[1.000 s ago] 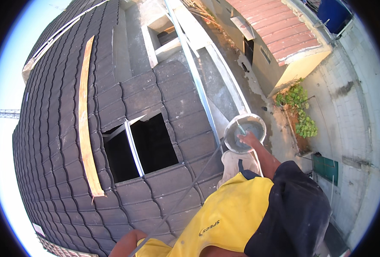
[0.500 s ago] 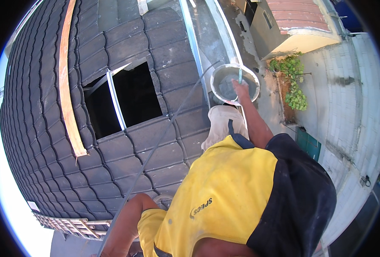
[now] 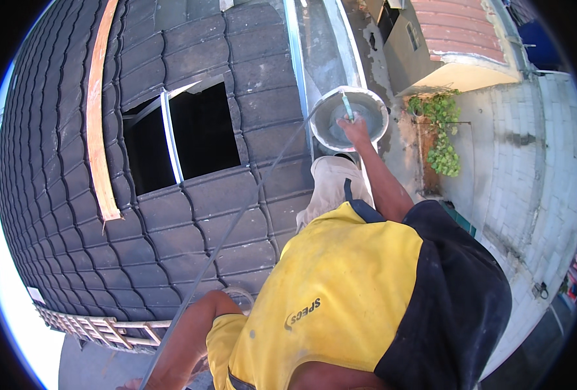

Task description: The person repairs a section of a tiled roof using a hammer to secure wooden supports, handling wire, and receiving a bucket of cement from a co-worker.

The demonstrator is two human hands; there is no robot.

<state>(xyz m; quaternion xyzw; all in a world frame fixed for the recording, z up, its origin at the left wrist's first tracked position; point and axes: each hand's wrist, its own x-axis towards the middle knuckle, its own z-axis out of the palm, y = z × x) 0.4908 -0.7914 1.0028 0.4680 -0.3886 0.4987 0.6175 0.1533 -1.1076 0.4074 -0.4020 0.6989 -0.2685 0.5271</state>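
My right hand (image 3: 356,129) reaches into a round white-rimmed bucket (image 3: 384,120) and is closed round the light blue-green handle of a tool (image 3: 347,104). The tool's lower end is hidden, so its kind does not show. Grey, wet-looking material (image 3: 332,120) coats or fills the bucket's inside. At the lower left my left forearm bends down beside a thin dark cord or rod (image 3: 236,218), which runs up towards the bucket. My left hand (image 3: 132,384) is cut off by the lower edge; its fingers are mostly hidden.
Dark roof tiles (image 3: 197,224) slope away on the left, with a square hole (image 3: 207,133) crossed by a metal bar (image 3: 172,140). A wooden plank (image 3: 98,117) lies on them. Right of the bucket are a drop to the ground, a plant (image 3: 441,130) and a pale block wall (image 3: 522,169).
My right hand has shifted left inside the bucket, and the tool's handle has gone from upright to leaning left. My left hand shows slightly more at the lower edge.
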